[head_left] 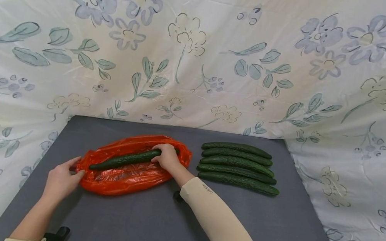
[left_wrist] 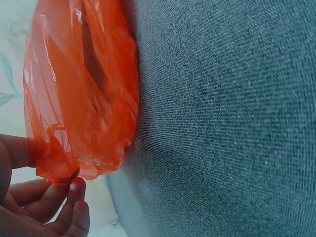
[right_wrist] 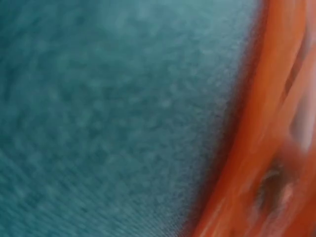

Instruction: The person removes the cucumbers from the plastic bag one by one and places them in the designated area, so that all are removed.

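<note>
A red plastic bag (head_left: 113,188) lies spread on the table with its mouth opened upward. One long dark green cucumber (head_left: 124,160) lies in the opening, its left end near the bag's left edge. My right hand (head_left: 168,157) grips this cucumber near its right end, thumb and fingers around it. At the bag's left end, my left hand (head_left: 62,177) pinches the film; the left wrist view shows its fingers (left_wrist: 76,190) at the bag's crumpled edge. In the right wrist view, blurred red film fills the right side and the hand is hidden.
Several cucumbers (head_left: 237,171) lie side by side in a stack of rows to the right of the bag. The grey cloth-covered table (head_left: 154,229) is bordered behind and at the sides by a floral curtain (head_left: 197,70).
</note>
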A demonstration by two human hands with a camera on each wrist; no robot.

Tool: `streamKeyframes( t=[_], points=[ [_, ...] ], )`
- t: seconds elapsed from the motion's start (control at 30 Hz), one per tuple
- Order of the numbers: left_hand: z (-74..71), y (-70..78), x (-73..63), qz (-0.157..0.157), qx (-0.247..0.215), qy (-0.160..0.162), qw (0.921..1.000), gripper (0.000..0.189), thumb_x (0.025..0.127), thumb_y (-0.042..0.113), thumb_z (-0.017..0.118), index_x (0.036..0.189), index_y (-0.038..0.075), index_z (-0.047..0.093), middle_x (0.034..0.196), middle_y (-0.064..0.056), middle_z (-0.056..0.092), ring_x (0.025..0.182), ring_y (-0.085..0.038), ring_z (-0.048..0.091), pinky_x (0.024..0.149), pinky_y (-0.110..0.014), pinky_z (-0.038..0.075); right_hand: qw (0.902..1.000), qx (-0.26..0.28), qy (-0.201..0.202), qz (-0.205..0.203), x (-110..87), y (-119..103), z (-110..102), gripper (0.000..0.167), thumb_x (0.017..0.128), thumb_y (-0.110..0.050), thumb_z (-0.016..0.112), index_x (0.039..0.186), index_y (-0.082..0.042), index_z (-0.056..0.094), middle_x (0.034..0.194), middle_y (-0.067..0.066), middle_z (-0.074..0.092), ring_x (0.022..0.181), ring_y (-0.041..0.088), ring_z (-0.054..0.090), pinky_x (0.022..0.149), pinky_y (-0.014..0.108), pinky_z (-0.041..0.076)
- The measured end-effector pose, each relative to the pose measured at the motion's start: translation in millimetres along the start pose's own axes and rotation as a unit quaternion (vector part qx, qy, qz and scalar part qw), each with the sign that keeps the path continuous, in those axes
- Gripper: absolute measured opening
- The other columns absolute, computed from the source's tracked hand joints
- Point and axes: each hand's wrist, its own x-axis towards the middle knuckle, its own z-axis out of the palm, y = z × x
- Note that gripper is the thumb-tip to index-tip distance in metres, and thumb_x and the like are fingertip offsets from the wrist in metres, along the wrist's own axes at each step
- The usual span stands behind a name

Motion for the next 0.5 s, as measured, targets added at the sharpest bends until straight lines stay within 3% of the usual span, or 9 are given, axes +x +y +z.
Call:
streamKeyframes(
  t=[0.5],
  points=[
    [0.4, -7.2, -3.6, 0.025, -0.001, 0.025, 0.9994, 0.056, 0.095, 0.016, 0.061, 0.143, -0.008, 0.047, 0.122, -0.036, 0.061, 0.100, -0.047, 0.061, 0.075, -0.055, 0.053, 0.9983, 0.054, -0.014, 0.014, -5.4, -5.5, -13.2, 0.045, 0.080, -0.021, 0.084, 0.124, -0.021, 0.074, 0.135, -0.001, 0.066, 0.131, 0.021, 0.056, 0.104, 0.038, 0.049]
  ],
)
